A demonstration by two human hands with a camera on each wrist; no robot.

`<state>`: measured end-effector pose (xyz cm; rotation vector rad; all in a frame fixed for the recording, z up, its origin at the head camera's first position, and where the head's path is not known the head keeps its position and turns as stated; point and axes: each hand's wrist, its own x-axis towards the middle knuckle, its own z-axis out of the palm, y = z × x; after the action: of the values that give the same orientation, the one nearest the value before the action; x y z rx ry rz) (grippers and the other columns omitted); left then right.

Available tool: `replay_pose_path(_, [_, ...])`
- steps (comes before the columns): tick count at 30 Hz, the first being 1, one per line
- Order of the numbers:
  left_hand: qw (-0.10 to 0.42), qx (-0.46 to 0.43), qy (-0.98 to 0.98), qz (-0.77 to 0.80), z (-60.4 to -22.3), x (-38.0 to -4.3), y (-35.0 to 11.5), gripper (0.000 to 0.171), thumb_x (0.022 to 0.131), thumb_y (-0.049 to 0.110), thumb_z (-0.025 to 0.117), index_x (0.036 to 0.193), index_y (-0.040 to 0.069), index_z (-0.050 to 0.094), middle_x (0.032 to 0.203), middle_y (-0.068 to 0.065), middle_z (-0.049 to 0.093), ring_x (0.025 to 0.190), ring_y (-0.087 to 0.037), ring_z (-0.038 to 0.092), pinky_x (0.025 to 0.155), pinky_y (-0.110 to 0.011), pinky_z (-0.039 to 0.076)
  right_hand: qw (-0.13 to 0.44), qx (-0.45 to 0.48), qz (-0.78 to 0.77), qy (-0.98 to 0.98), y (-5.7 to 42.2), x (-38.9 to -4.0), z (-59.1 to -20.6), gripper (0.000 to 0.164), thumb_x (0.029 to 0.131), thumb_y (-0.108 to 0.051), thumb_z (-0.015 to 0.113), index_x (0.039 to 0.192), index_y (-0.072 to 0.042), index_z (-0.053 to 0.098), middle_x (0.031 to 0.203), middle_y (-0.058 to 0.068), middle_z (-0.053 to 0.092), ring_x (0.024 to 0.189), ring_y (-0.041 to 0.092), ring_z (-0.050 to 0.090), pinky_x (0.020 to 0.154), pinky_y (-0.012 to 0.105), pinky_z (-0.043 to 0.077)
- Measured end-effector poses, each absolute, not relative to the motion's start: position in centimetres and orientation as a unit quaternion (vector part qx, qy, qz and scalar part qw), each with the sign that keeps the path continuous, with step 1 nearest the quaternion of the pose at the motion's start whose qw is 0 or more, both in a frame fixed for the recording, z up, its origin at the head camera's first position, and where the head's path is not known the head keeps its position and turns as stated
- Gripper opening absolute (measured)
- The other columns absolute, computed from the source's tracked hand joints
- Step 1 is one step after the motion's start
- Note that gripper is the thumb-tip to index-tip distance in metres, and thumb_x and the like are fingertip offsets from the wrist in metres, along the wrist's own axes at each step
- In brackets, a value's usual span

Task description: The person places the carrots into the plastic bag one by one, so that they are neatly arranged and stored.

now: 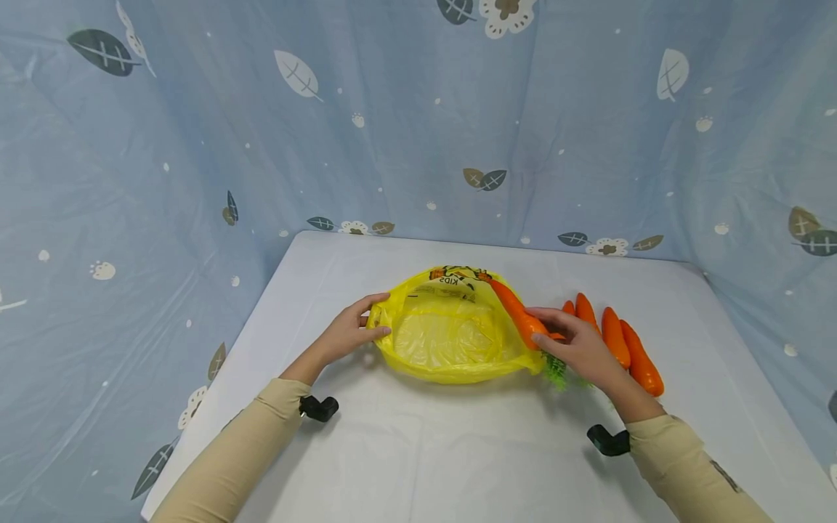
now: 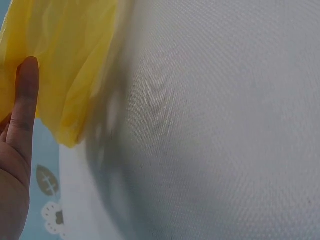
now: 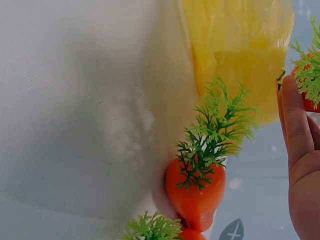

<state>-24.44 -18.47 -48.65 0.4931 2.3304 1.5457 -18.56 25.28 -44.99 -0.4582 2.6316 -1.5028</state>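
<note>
A yellow plastic bag (image 1: 451, 367) lies with its mouth spread wide on the white table. My left hand (image 1: 349, 330) holds the bag's left edge between thumb and fingers; in the left wrist view the thumb (image 2: 26, 95) lies against the yellow film. At the bag's right rim, my right hand (image 1: 575, 341) grips an orange carrot (image 1: 516, 312) by its thick end, its narrow tip pointing into the bag's mouth. Several more carrots (image 1: 641, 359) lie just right of that hand, partly hidden behind it. One carrot (image 3: 197, 192) with a green leafy top shows close up in the right wrist view.
The white tabletop (image 1: 418, 450) reaches toward me in front of the bag. Behind and at the sides hangs a blue curtain (image 1: 405, 145) with leaf and flower prints. A black wrist mount (image 1: 319, 408) sticks out from the left sleeve, another (image 1: 608, 440) from the right.
</note>
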Motion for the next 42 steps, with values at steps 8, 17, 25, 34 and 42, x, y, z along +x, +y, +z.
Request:
replay_pose_path(8, [0.151, 0.171, 0.812, 0.537, -48.5, -24.4, -18.5, 0.073, 0.095, 0.02, 0.075, 0.157, 0.017, 0.038, 0.16, -0.011, 0.036, 0.119, -0.033, 0.064, 0.086, -0.033, 0.059, 0.047, -0.155, -0.494, 0.854, 24.9, -18.9, -45.1, 0.047, 0.101, -0.023, 0.067, 0.145, -0.011, 0.058, 0.141, 0.013, 0.058, 0.116, 0.03, 0.059, 0.087, 0.018, 0.054])
replay_pose_path(17, [0.148, 0.168, 0.814, 0.535, -48.3, -24.3, -18.4, 0.072, 0.095, 0.02, 0.075, 0.157, 0.018, 0.039, 0.16, -0.01, 0.036, 0.119, -0.033, 0.063, 0.085, -0.033, 0.059, 0.055, -0.16, -0.498, 0.85, 24.3, -19.1, -45.1, 0.046, 0.1, -0.022, 0.068, 0.144, -0.01, 0.058, 0.137, 0.013, 0.06, 0.111, 0.029, 0.059, 0.085, 0.021, 0.054])
replay_pose_path(25, [0.15, 0.172, 0.81, 0.54, -48.6, -24.4, -18.4, 0.072, 0.095, 0.021, 0.075, 0.157, 0.019, 0.039, 0.159, -0.011, 0.038, 0.117, -0.032, 0.064, 0.084, -0.032, 0.059, 0.074, -0.155, -0.5, 0.849, 23.8, -19.3, -45.0, 0.047, 0.1, -0.026, 0.068, 0.145, -0.014, 0.058, 0.136, 0.012, 0.061, 0.113, 0.03, 0.058, 0.081, 0.026, 0.056])
replay_pose_path(34, [0.149, 0.172, 0.811, 0.539, -48.6, -24.4, -18.4, 0.072, 0.095, 0.019, 0.075, 0.157, 0.018, 0.039, 0.16, -0.011, 0.036, 0.121, -0.033, 0.063, 0.087, -0.034, 0.059, 0.084, -0.149, -0.501, 0.848, 23.1, -19.7, -45.2, 0.048, 0.1, -0.026, 0.068, 0.145, -0.014, 0.057, 0.14, 0.012, 0.059, 0.117, 0.031, 0.058, 0.083, 0.025, 0.055])
replay_pose_path(42, [0.148, 0.171, 0.81, 0.541, -48.5, -24.2, -18.4, 0.071, 0.095, 0.017, 0.074, 0.157, 0.018, 0.039, 0.159, -0.011, 0.037, 0.121, -0.034, 0.063, 0.086, -0.034, 0.059, 0.082, -0.154, -0.492, 0.853, 22.4, -20.1, -45.3, 0.047, 0.1, -0.029, 0.068, 0.144, -0.016, 0.059, 0.141, 0.01, 0.06, 0.117, 0.029, 0.059, 0.088, 0.024, 0.054])
